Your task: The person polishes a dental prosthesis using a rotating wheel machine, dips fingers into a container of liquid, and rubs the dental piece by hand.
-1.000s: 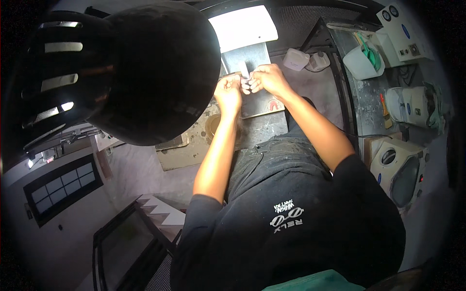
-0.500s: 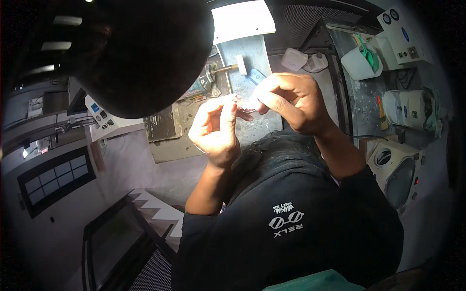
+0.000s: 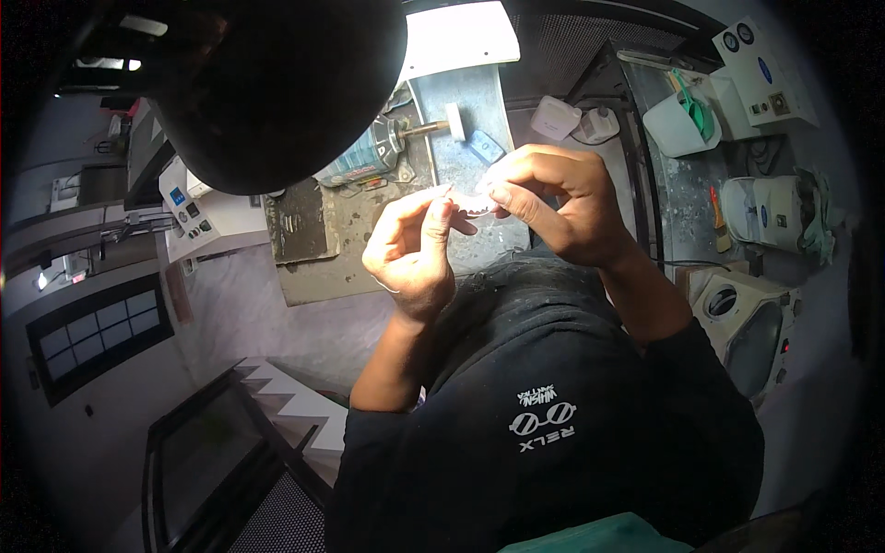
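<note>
Held up under the lamp is a small pinkish-white dental piece [image 3: 470, 202], curved and partly hidden by fingers. My left hand [image 3: 413, 247] pinches its left end between thumb and fingers, with a thin pale strand along the wrist. My right hand [image 3: 560, 205] grips the other end, fingers curled. Beyond them a bench motor [image 3: 363, 151] carries a white wheel [image 3: 454, 122] on a spindle over a metal tray [image 3: 430, 92]. A small blue item [image 3: 482, 147] lies in that tray.
A black lamp shade [image 3: 258, 92] fills the upper left. At right, a counter holds a white bin with a green scoop [image 3: 680, 124], an orange brush [image 3: 715, 217] and machines [image 3: 767, 83]. Two white jugs [image 3: 558, 118] sit behind. Stairs [image 3: 295, 401] and a railing are lower left.
Both hands have come down toward me from the tray and the piece between them has been raised into clearer view. The motor's wheel is now uncovered. Over the last half second they shifted only slightly.
</note>
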A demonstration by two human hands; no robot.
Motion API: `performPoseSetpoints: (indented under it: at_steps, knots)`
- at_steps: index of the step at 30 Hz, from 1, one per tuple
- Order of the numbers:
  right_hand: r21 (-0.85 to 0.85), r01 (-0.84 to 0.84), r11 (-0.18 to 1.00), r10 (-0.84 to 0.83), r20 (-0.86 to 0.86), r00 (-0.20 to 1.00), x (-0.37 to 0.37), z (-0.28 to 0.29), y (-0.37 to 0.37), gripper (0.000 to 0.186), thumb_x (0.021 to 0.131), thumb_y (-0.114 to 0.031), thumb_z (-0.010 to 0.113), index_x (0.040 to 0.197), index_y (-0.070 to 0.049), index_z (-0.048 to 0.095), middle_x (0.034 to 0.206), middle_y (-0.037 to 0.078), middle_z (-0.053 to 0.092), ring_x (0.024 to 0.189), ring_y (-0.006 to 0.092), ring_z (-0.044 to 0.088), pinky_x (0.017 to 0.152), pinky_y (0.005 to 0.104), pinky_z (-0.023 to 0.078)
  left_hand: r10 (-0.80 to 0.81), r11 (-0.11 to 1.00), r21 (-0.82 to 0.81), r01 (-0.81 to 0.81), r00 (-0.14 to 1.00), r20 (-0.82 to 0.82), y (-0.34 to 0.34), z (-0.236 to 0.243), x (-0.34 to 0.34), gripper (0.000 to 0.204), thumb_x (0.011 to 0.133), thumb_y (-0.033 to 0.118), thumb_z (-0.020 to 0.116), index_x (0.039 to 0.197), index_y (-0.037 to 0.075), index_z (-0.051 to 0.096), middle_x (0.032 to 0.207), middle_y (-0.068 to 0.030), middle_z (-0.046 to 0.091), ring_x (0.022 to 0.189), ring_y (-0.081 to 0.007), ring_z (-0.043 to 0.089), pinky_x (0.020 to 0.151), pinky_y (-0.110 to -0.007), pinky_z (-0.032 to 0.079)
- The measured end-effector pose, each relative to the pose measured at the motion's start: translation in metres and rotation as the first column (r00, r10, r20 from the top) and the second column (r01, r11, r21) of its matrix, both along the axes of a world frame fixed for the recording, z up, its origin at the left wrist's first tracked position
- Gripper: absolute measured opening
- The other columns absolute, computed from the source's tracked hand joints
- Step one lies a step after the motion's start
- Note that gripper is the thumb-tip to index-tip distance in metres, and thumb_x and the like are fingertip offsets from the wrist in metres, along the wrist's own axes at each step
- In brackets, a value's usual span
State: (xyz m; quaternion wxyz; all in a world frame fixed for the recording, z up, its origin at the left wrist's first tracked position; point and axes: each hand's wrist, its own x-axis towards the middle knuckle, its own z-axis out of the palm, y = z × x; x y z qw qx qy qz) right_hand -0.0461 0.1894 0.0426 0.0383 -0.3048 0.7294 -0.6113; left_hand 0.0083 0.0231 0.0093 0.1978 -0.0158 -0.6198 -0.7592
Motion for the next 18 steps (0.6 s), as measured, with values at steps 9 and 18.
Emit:
performPoseSetpoints:
  at_steps: [9,18]
  knots:
    - [0.038,-0.013,0.999,0.01,0.053,0.999,-0.003,-0.004,-0.005,0.005,0.079,0.001,0.06,0.082,0.005,0.061,0.077,0.008,0.061,0.067,0.0089,0.059,0.058,0.02,0.046,-0.067,0.984,0.169,0.057,0.996,0.052,-0.004,-0.018,0.002,0.01,0.085,-0.002,0.054,0.093,-0.007,0.057,0.079,-0.0145,0.063,0.067,-0.0181,0.062,0.057,-0.028,0.053]
    - [-0.095,0.009,0.995,0.024,0.333,0.943,-0.016,-0.046,-0.016,0.009,0.08,-0.005,0.064,0.084,0.003,0.063,0.075,0.005,0.062,0.066,0.0068,0.057,0.058,0.0197,0.048,-0.093,0.992,0.095,0.082,0.989,0.116,-0.011,-0.038,-0.014,0.009,0.087,-0.001,0.052,0.094,-0.006,0.056,0.079,-0.0131,0.062,0.068,-0.0174,0.062,0.057,-0.027,0.053]
